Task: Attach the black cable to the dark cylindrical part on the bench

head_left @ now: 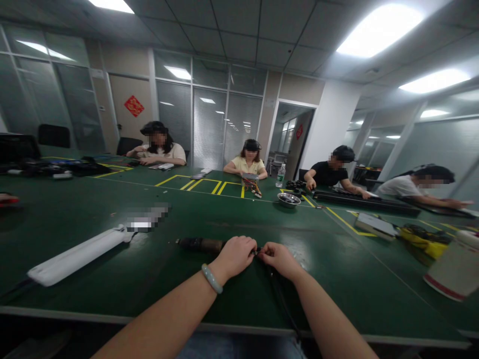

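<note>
A dark, slim cylindrical tool [207, 245], which looks like an electric screwdriver, lies on the green table with its tip pointing left. My left hand [236, 255] is closed over the tool's right end, hiding that part. A pale bangle [211, 278] circles the left wrist. My right hand [279, 258] pinches a small connector [256, 252] at the tool's end, close to the left fingertips. From under the right hand a black cable [280, 294] runs down over the table's near edge. Whether the connector is seated in the tool cannot be seen.
A long white device [80, 255] with a cord lies at left. A metal bowl [289, 200] and a water bottle [280, 175] stand beyond. At right are a grey box [375, 226], a yellow bundle [422, 243] and a white container [454, 267]. Several people work across the table.
</note>
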### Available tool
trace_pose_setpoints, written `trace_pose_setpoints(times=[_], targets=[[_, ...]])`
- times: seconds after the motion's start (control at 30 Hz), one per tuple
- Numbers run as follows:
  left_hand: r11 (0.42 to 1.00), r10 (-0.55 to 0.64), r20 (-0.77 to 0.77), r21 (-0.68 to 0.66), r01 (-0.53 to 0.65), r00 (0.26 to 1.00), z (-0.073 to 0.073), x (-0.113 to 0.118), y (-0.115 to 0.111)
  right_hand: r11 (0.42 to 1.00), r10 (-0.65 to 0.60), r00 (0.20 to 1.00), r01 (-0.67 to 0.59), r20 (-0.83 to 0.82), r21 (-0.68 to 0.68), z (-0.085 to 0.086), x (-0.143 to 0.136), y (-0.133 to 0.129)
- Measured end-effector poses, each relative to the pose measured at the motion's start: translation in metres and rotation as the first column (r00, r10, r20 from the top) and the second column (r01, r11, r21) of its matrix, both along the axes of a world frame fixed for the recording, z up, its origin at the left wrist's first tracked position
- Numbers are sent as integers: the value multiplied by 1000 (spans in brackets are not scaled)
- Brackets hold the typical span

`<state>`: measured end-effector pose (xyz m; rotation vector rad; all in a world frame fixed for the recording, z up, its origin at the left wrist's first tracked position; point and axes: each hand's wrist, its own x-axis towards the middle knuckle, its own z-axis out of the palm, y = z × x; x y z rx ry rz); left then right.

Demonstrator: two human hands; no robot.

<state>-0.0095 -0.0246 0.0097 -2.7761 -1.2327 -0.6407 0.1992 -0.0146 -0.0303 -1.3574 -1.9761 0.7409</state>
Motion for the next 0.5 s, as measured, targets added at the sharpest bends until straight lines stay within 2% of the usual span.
trace_pose_setpoints(times=[0.2,0.5], targets=[[1000,-20,20,5,20,1000,-1,0,1,1000,-15,1000,15,5,1,5,-2,-3],[1000,-26,15,15,25,1000,-6,1,4,1000,-10,1000,10,-30,1,3,0,-2]])
